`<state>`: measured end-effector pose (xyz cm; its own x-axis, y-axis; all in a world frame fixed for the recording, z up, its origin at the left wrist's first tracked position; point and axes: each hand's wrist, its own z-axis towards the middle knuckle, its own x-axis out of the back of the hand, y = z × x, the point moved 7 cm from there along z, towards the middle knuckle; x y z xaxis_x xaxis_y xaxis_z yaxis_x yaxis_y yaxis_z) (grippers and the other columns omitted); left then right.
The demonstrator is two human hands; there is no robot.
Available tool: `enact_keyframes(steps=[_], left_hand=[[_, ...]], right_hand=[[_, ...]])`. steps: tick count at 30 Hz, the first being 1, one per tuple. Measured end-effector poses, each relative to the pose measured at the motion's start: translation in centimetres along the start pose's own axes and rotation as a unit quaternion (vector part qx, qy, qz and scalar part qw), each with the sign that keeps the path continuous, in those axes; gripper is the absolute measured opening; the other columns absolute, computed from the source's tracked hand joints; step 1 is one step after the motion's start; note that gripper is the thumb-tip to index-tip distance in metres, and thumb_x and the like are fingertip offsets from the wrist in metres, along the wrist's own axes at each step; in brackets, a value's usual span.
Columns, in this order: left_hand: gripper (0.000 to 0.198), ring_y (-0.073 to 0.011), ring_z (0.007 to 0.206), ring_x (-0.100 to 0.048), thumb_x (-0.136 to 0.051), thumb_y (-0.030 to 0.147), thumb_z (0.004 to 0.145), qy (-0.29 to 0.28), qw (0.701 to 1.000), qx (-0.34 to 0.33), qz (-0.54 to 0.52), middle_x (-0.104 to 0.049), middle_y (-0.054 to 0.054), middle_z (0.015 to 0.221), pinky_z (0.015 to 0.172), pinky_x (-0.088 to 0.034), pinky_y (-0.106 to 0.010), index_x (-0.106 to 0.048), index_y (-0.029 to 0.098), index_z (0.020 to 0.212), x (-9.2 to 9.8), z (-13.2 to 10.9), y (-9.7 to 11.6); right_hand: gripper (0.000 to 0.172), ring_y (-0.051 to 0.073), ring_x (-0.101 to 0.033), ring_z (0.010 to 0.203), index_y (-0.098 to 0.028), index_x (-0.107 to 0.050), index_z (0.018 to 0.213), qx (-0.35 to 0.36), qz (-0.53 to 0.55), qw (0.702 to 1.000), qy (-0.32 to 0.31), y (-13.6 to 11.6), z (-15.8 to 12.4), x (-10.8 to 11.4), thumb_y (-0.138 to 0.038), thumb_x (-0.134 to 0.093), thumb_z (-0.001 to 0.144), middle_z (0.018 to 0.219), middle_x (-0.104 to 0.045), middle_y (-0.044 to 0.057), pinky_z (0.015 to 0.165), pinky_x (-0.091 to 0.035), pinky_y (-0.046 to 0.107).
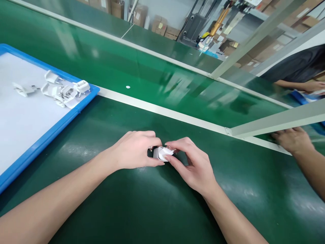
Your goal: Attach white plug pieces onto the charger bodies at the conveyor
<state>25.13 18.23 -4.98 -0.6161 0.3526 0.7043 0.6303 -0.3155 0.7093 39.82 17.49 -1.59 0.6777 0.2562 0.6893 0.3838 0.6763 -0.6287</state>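
Observation:
A small white plug adapter (165,153) with metal pins is held between both hands above the green tabletop (142,210). My left hand (138,149) grips its left end, thumb below and fingers curled over the top. From the other side my right hand (194,162) pinches the pinned part between thumb and index finger. The pins point up and to the right. Whether the adapter is one piece or two joined parts is hard to tell.
A blue-rimmed tray (48,134) at the left holds several white plug parts (63,91). A pale rail (157,109) crosses behind my hands and meets a slanted post (279,120). Another person's hand (294,139) rests near the rail at the right.

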Motion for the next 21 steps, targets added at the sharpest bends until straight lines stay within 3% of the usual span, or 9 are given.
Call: enact_keyframes(steps=[2, 5, 9, 21], left_hand=[[0.027, -0.0115, 0.073, -0.058, -0.073, 0.049, 0.084, 0.000, 1.000, 0.001, 0.000, -0.061, 0.004, 0.089, 0.060, -0.031, -0.026, -0.069, 0.023, 0.089, 0.0, 0.0, 0.0], [0.026, -0.0111, 0.072, -0.057, -0.073, 0.047, 0.084, -0.001, 1.000, 0.002, -0.001, -0.061, 0.004, 0.087, 0.059, -0.031, -0.025, -0.067, 0.022, 0.085, 0.1, -0.1, 0.1], [0.026, -0.0110, 0.071, -0.057, -0.074, 0.048, 0.083, -0.003, 1.000, 0.008, -0.005, -0.061, 0.004, 0.087, 0.059, -0.031, -0.025, -0.068, 0.023, 0.088, 0.1, -0.1, 0.0], [0.023, -0.0104, 0.070, -0.057, -0.073, 0.046, 0.084, -0.007, 1.000, 0.011, -0.009, -0.062, 0.004, 0.088, 0.057, -0.029, -0.026, -0.071, 0.024, 0.090, 0.3, 0.0, 0.1]], right_hand=[[0.030, 0.019, -0.062, 0.092, -0.029, -0.066, 0.117, -0.006, -0.003, 1.000, -0.001, 0.0, 0.0, -0.1, -0.012, -0.071, 0.093, 0.102, -0.065, 0.003, 0.079, -0.052, 0.034], [0.019, 0.019, -0.061, 0.090, -0.028, -0.072, 0.109, -0.070, 0.053, 0.996, 0.001, 1.0, 0.0, -0.5, -0.018, -0.073, 0.092, 0.102, -0.059, 0.003, 0.076, -0.051, 0.034], [0.016, 0.018, -0.059, 0.087, -0.031, -0.074, 0.103, -0.125, 0.129, 0.984, 0.019, 2.3, -0.3, -0.7, -0.021, -0.075, 0.092, 0.100, -0.057, 0.003, 0.071, -0.049, 0.033], [0.010, 0.019, -0.060, 0.083, -0.029, -0.077, 0.099, -0.123, 0.138, 0.982, 0.022, 2.5, -0.3, -0.6, -0.024, -0.076, 0.090, 0.095, -0.057, 0.004, 0.065, -0.049, 0.033]])
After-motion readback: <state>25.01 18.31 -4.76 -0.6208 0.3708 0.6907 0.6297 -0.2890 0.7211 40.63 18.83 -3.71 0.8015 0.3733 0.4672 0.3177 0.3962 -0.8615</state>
